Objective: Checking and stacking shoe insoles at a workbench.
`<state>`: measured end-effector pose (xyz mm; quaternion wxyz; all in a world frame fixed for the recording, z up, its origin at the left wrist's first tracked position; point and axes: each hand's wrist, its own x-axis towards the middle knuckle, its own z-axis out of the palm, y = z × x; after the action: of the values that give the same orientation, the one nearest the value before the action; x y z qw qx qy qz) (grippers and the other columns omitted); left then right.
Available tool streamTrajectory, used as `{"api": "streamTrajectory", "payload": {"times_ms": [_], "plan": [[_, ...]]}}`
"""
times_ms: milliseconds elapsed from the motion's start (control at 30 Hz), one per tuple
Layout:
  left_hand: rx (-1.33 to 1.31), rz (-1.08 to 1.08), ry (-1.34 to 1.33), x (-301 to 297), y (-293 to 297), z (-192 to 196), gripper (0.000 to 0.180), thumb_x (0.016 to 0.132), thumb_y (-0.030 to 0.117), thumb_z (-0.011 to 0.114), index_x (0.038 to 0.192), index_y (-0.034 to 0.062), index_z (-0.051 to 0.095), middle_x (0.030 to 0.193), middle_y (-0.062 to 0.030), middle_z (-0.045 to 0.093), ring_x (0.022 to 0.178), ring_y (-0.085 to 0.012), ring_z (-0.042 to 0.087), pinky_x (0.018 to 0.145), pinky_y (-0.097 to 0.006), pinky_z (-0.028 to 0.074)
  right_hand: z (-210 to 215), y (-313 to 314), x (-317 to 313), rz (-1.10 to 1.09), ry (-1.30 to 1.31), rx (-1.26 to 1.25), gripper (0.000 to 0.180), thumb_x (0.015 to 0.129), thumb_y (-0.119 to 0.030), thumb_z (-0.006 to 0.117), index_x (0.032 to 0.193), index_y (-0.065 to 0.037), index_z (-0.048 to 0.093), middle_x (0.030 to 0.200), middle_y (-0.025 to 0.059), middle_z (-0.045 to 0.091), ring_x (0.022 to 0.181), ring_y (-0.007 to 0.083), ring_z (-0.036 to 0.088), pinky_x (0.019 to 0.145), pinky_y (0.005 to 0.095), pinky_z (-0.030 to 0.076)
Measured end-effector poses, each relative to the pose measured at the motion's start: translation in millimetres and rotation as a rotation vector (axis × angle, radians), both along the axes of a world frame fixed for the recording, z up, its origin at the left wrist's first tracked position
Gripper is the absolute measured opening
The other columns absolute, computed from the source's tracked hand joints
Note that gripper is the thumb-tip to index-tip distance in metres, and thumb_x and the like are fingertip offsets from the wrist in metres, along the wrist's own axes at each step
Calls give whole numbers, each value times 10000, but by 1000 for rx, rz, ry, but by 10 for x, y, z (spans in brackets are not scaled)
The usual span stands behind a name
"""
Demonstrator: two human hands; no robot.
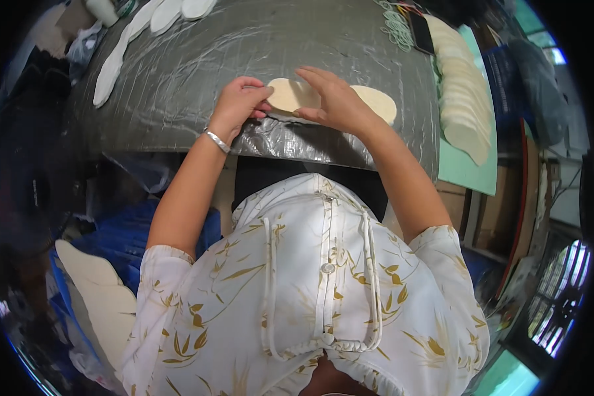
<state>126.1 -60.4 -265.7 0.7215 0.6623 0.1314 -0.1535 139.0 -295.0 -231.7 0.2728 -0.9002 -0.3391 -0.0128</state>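
A cream, sole-shaped insole [375, 100] lies crosswise near the front edge of the worktable. My left hand [237, 105], with a silver bracelet at its wrist, pinches the insole's left end between thumb and fingers. Over the middle of the same piece rests my right hand [333, 99]. Its fingers stretch toward the far edge and its thumb lies apart at the near edge, so the palm hides part of the insole. Whether the right palm presses on it, I cannot tell.
A dark plastic sheet covers the worktable [277, 39]. At the right, a long overlapping row of cream insoles [465, 99] lies on a green board [472, 173], near a phone [421, 33] and coiled cord [397, 30]. White pieces [112, 69] lie far left; a blue crate [122, 237] stands below.
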Motion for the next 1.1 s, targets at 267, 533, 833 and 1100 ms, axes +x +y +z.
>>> {"api": "streamTrajectory", "payload": {"times_ms": [267,533,833,1100], "plan": [[307,93,-288,-124,137,-193,366,912,153,696,1211,-19,576,954,-95,678,723,-143,699,558,-240,550,-65,253,43,-16,239,80,693,755,-137,790,1378,-10,515,1320,204,595,1217,349,587,1018,392,470],[242,-96,-68,-214,186,-152,278,875,156,676,1042,-65,697,795,-103,713,575,-139,670,496,-260,539,-52,255,18,33,237,47,672,733,-159,776,1326,39,529,1318,235,585,1202,394,582,1019,412,473],[353,-161,-64,-120,176,-217,211,883,173,671,954,-18,726,764,-42,701,538,-90,627,466,-237,485,-26,271,-17,52,244,-31,664,750,-171,749,1339,34,520,1368,230,550,1245,400,543,1046,416,457],[311,-147,-53,-116,190,-199,207,851,188,686,903,-7,731,726,-55,702,546,-111,651,477,-258,500,-67,279,-40,63,210,-108,680,769,-197,741,1373,12,508,1415,235,513,1303,393,494,1092,427,422]]}}
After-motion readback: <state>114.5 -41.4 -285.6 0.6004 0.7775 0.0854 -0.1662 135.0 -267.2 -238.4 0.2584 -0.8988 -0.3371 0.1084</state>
